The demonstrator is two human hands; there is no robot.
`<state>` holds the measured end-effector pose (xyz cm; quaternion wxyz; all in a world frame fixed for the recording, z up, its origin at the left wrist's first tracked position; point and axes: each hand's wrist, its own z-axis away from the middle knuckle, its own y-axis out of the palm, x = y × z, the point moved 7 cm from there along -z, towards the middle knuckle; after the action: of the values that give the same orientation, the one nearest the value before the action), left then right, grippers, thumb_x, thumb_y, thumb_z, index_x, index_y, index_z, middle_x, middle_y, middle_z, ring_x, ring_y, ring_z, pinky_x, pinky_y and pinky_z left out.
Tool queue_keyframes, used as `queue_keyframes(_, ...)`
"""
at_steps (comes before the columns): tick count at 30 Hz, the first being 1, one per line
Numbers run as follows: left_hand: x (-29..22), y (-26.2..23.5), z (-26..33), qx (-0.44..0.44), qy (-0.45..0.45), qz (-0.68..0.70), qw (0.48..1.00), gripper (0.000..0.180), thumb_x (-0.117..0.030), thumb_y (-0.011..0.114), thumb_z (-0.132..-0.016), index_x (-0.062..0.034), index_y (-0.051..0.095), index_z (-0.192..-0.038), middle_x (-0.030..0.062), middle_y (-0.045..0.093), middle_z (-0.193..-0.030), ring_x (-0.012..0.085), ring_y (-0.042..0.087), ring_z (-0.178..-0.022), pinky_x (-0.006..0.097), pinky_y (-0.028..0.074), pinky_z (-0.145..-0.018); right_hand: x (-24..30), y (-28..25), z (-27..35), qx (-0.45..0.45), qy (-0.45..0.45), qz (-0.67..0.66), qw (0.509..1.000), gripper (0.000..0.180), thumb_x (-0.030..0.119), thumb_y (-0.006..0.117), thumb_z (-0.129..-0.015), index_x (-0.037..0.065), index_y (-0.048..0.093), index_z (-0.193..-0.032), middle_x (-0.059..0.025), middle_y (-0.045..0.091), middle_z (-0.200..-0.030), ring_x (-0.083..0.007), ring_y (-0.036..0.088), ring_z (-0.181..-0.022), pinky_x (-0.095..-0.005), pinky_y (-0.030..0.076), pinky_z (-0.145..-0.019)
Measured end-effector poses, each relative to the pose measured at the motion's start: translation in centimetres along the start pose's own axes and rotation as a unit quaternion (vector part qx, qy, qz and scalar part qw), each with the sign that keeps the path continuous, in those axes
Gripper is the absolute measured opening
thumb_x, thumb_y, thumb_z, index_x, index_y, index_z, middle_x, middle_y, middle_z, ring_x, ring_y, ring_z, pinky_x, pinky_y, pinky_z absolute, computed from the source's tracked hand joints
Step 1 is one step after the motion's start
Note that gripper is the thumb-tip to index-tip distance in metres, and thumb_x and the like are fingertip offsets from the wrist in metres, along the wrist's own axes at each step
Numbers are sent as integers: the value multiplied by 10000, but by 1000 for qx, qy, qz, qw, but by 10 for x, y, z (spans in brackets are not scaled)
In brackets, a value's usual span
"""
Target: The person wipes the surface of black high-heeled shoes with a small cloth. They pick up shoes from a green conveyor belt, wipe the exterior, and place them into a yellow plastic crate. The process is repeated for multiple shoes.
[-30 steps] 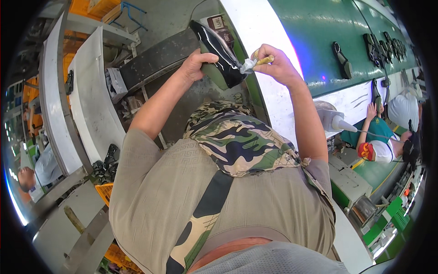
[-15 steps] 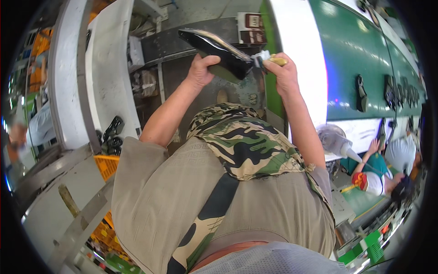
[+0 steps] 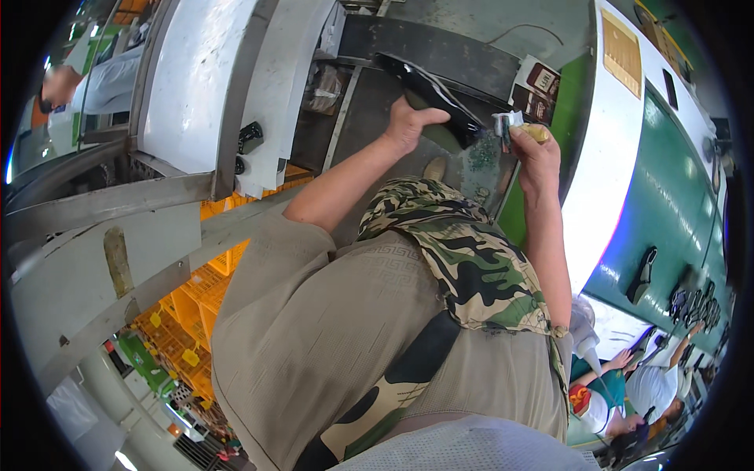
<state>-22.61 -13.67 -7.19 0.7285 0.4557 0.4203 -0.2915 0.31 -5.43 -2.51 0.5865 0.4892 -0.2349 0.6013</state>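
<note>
My left hand (image 3: 408, 125) is closed round the middle of a glossy black shoe (image 3: 432, 88), its thumb pressed along the near side. The shoe is held in the air, tilted, with its far end up to the left and its other end toward my right hand. A dull green surface shows on its underside. In my right hand (image 3: 537, 161) is a small tool with a stubby yellowish handle (image 3: 534, 132) and a whitish, dark-edged head (image 3: 506, 122). That head is a short gap away from the shoe's right end. What kind of tool it is I cannot tell.
On my right runs a green conveyor belt (image 3: 628, 228) with a white border, carrying several dark shoes (image 3: 642, 275). Two co-workers (image 3: 601, 392) are beside it. A printed box (image 3: 534, 88) stands ahead. Orange crates (image 3: 184, 314) and a metal frame (image 3: 110, 200) are on my left.
The view has turned, so the surroundings have shifted. The tool's head was against the shoe's end and is now slightly apart from it. Both hands keep their holds.
</note>
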Motion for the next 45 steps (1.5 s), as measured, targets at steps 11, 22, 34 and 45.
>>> queue_keyframes(11, -70, -423, -40, -240, -54, 70, 967, 235, -94, 709, -792, -19, 649, -1006, 109, 676, -937, 267, 665, -859, 386, 551, -818, -3, -98, 10, -95, 21, -39, 994, 178, -10, 703, -799, 35, 554, -884, -32, 594, -759, -102, 536, -593, -263, 507, -569)
queue_keyframes(22, 33, -256, -117, -325, -165, -168, 916, 386, -146, 618, -855, -40, 550, -1220, 94, 604, -1208, 344, 615, -1066, 448, 508, -886, -15, -255, 108, -272, -10, -138, 952, 152, 84, 722, -801, 51, 586, -859, -25, 608, -707, -121, 567, -578, -276, 495, -546)
queue_keyframes(34, 267, 311, -96, 248, -313, -259, 879, 460, -232, 640, -889, -7, 517, -1271, 147, 624, -1176, 312, 681, -935, 328, 557, -695, -16, -400, 263, -414, -166, -234, 864, 171, 85, 718, -799, 76, 548, -784, -33, 593, -702, -108, 540, -575, -249, 410, -507)
queue_keyframes(45, 477, 615, 41, 447, -449, -298, 714, 540, -446, 688, -852, -15, 529, -1137, 149, 607, -1052, 284, 658, -847, 401, 532, -672, -15, -448, 338, -553, -260, -304, 731, 192, 16, 713, -793, 68, 533, -836, -5, 558, -738, -87, 529, -618, -233, 432, -552)
